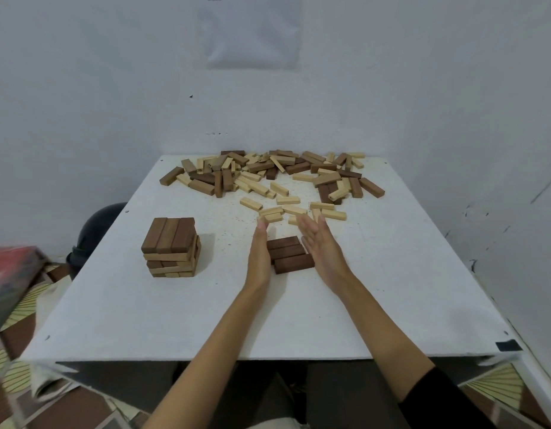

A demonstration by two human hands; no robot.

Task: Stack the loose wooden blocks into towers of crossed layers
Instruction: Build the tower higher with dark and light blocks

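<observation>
On the white counter [391, 274] three dark wooden blocks [290, 254] lie flat, side by side, forming one layer just in front of the person. The long sides of the blocks touch, and the near block sits a little further right than the far one.

The left hand [260, 252] stands on its edge against the left ends of these blocks. Its grip is wide open, with the fingers straight and together, and it holds nothing. The right hand [320, 246] stands on the other side with its palm turned toward the blocks. Its grip is also flat and open, with straight fingers and nothing held. It is just beside the right ends of the blocks, but whether it touches them cannot be told. A black sleeve [447, 397] covers the right forearm near the elbow.

To the left, well apart from the hands, stands a finished tower [170, 247] of crossed layers, with three dark blocks on top and lighter layers below. Across the far side of the counter lies a loose pile of blocks [268, 173], dark and light mixed. A few light blocks [299, 209] lie scattered just beyond the fingertips.

A dark rounded helmet [97, 230] sits beyond the counter's left edge. A blurred red thing [11, 264] shows at the far left. A black patch of tape [509, 346] marks the near right corner.
</observation>
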